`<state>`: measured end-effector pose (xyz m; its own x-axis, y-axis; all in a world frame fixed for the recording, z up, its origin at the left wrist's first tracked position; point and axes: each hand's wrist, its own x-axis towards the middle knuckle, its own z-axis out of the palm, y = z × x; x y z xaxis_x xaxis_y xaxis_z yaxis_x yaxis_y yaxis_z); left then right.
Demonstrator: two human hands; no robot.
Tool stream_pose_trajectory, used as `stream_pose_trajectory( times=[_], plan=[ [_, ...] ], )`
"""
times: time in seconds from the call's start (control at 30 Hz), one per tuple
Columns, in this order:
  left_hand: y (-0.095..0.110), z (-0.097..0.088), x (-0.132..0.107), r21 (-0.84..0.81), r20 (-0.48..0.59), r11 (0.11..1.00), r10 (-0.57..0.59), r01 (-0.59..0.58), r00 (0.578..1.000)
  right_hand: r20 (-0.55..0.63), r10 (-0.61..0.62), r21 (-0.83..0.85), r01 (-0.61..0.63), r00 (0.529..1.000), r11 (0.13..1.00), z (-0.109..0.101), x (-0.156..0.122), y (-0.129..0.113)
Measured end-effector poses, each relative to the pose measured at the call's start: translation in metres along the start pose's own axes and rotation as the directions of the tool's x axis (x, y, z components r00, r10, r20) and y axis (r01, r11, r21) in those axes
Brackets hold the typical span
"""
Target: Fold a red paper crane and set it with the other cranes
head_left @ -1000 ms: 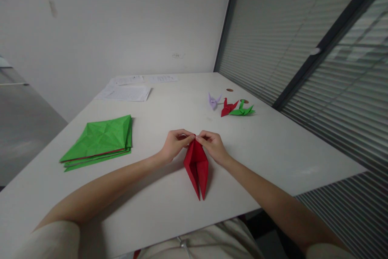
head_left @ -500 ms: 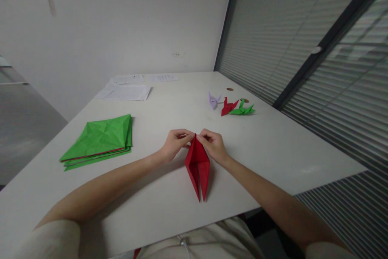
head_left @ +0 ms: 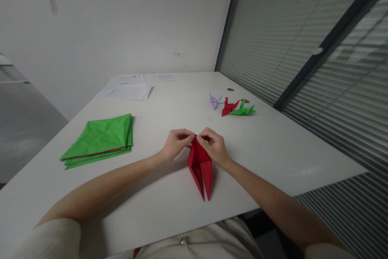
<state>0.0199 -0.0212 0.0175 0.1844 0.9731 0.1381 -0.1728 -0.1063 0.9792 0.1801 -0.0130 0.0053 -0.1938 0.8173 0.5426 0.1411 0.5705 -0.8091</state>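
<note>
A red folded origami paper (head_left: 200, 162) stands over the table in front of me, its two split points aimed toward me. My left hand (head_left: 177, 144) pinches its top tip from the left between thumb and forefinger. From the right, my right hand (head_left: 214, 145) pinches the paper right beside the same tip. Both hands are closed, with the fingertips nearly touching. The far tip is partly hidden behind the fingers.
On the left lies a stack of creased green paper (head_left: 104, 135) with a red edge showing. Toward the back right sit a purple paper crane (head_left: 214, 101), a red paper crane (head_left: 229, 107) and a green paper crane (head_left: 243, 109). Printed sheets (head_left: 124, 91) lie at the back left.
The lower points of the red paper have swung slightly to the right. Both hands keep their pinch at the tip, almost in the same place.
</note>
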Motion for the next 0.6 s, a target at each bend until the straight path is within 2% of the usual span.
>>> stream_pose_trajectory(
  times=[0.2, 0.6],
  plan=[
    [0.0021, 0.0005, -0.0009, 0.037, 0.012, 0.998, 0.045, -0.046, 0.999, 0.003, 0.058, 0.051, -0.058, 0.998, 0.997, 0.0007, 0.0020, -0.0008],
    [-0.0017, -0.0011, -0.0007, -0.015, 0.013, 1.000, 0.024, -0.024, 1.000, 0.021, 0.091, 0.108, -0.093, 0.996, 0.990, 0.0011, 0.0022, -0.0007]
  ],
)
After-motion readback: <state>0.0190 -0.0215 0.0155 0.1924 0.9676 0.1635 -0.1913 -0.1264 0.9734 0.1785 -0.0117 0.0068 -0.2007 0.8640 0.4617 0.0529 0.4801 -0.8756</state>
